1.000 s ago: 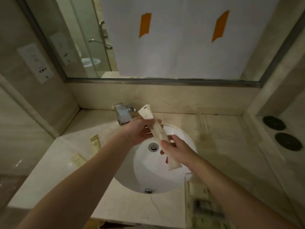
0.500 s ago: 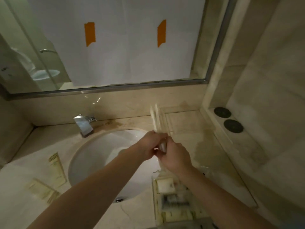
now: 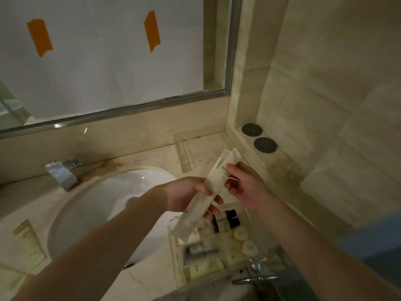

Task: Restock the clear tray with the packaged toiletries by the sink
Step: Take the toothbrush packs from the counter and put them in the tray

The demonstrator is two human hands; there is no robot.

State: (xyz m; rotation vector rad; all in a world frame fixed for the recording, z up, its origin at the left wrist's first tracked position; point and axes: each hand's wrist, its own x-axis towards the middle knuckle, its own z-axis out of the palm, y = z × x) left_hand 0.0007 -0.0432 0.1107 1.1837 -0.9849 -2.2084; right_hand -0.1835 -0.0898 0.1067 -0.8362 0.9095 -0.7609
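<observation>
A: From the head view, what are the hands doing?

B: The left hand is curling its fingers round the middle of a long pale packet, thumb on top. The right hand is pinching the same packet nearer its upper end. So each grip is closing on that packet, and it is slanting from upper right down to lower left.

A: Where is the packet sitting relative to the tray?

B: It is hanging in the air, its lower end over the far left corner of the clear tray. I cannot tell whether it is one packet or two pressed together; the top end is showing two edges.

A: And the tray itself?

B: It is lying on the worktop just right of the sink, holding small bottles with dark caps and some pale tubes. Two more flat packets are lying on the worktop left of the sink. The tap is standing behind the sink.
</observation>
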